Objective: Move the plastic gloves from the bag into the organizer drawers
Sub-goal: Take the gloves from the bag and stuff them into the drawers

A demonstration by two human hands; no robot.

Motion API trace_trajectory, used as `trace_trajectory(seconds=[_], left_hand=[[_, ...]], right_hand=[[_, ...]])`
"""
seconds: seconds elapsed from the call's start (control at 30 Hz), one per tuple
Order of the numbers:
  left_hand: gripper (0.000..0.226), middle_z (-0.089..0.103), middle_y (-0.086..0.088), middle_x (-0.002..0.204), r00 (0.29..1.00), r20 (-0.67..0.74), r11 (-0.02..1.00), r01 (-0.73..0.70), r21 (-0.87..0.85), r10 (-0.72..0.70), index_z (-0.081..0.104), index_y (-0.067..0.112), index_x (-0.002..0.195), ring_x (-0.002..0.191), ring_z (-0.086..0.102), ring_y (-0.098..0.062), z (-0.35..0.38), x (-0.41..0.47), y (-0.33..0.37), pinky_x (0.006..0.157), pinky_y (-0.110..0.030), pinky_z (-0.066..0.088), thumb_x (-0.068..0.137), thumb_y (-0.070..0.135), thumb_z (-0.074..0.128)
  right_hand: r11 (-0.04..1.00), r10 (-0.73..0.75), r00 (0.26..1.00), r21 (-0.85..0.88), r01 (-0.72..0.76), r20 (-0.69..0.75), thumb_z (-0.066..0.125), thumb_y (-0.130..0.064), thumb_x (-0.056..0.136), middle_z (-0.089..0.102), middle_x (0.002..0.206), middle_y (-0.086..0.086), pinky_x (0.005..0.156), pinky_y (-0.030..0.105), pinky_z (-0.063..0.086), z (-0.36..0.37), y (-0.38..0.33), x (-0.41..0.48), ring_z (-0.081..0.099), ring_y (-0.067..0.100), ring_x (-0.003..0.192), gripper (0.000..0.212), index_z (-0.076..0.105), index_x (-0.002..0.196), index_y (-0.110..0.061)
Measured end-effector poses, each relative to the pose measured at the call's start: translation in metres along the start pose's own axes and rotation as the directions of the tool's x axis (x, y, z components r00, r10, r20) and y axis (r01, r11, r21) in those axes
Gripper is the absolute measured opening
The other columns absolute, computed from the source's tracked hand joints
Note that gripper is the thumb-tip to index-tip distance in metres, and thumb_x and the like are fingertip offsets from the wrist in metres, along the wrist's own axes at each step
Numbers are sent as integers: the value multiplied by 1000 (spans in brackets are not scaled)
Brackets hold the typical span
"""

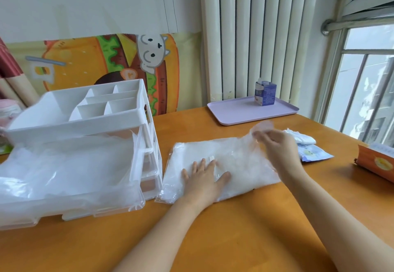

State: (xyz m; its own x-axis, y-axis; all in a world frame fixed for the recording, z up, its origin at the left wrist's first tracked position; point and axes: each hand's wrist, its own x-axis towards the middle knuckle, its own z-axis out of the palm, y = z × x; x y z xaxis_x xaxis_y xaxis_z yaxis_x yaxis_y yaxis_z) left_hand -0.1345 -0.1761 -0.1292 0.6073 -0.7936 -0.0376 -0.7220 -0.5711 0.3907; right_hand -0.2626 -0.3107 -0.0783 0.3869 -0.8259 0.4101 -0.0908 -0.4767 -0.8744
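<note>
1. Nearest the camera, two bare forearms reach out over the wooden table.
2. The left hand lies flat with its fingers spread. Its palm presses down on the near left part of the bag.
3. The bag is clear plastic and lies flat on the table, running from under the left hand across to the right hand. It is packed with pale plastic gloves.
4. The right hand is beyond the left hand and to its right, at the bag's far right corner, and it is blurred. Its fingers are curled and pinch a bit of clear film lifted off the bag. Whether that is a glove or the bag's mouth cannot be told.
5. Left of the left hand stands the white organizer, just beside the bag's left edge. Its upper drawer is pulled out toward the camera and holds a heap of gloves.
6. Just right of the right hand lie two small packets.
7. Beyond the right hand sits a lilac tray with a small carton upright on it.
8. Well to the right of the right hand, an orange box sits at the frame's edge.
</note>
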Motion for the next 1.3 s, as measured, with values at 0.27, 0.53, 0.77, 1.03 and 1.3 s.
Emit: trace_trajectory(seconds=[0.27, 0.53, 0.77, 1.03, 1.3], left_hand=[[65, 39, 22, 143, 931, -306, 745, -348, -569, 201, 39, 32, 142, 126, 32, 11, -42, -22, 38, 94, 1, 25, 84, 47, 66], [96, 22, 24, 152, 769, -495, 683, -614, -395, 405, 25, 36, 148, 135, 14, 19, -101, -68, 75, 102, 3, 16, 65, 56, 67], [87, 53, 15, 136, 951, -144, 864, -308, -399, 272, 40, 32, 142, 124, 48, 2, -107, -83, 80, 86, -13, 37, 68, 60, 76], [24, 62, -2, 78, 957, 24, 790, -225, -571, 290, 69, 1, 91, 65, 58, -6, -114, -104, 62, 72, -17, 46, 83, 23, 75], [27, 59, -38, 106, 901, 141, 729, -230, -644, 409, 75, 20, 105, 83, 52, -25, -158, -144, 38, 77, -23, 41, 92, 38, 60]], right_hand=[[567, 21, 919, 752, -336, 394, 48, -15, 96, 71, 86, 12, 73, 27, 56, -19, -34, -4, 69, 18, 77, 21, 64, 90, -3], [648, -178, 733, 638, -415, 657, 67, -25, 83, 62, 70, 9, 62, 24, 51, -36, -30, -8, 59, 16, 61, 19, 67, 80, -6], [669, -230, 815, 695, -264, 532, 58, -19, 84, 67, 81, 13, 70, 25, 54, -36, -41, -19, 65, 20, 76, 24, 72, 83, 0], [819, -130, 845, 536, -203, 519, 71, -61, 73, 51, 84, 17, 66, 35, 36, -33, -58, -48, 44, 32, 77, 65, 64, 92, 1], [787, -55, 719, 473, -396, 693, 69, -66, 68, 64, 106, 20, 70, 28, 50, -52, -93, -62, 60, 29, 94, 60, 72, 98, -14]])
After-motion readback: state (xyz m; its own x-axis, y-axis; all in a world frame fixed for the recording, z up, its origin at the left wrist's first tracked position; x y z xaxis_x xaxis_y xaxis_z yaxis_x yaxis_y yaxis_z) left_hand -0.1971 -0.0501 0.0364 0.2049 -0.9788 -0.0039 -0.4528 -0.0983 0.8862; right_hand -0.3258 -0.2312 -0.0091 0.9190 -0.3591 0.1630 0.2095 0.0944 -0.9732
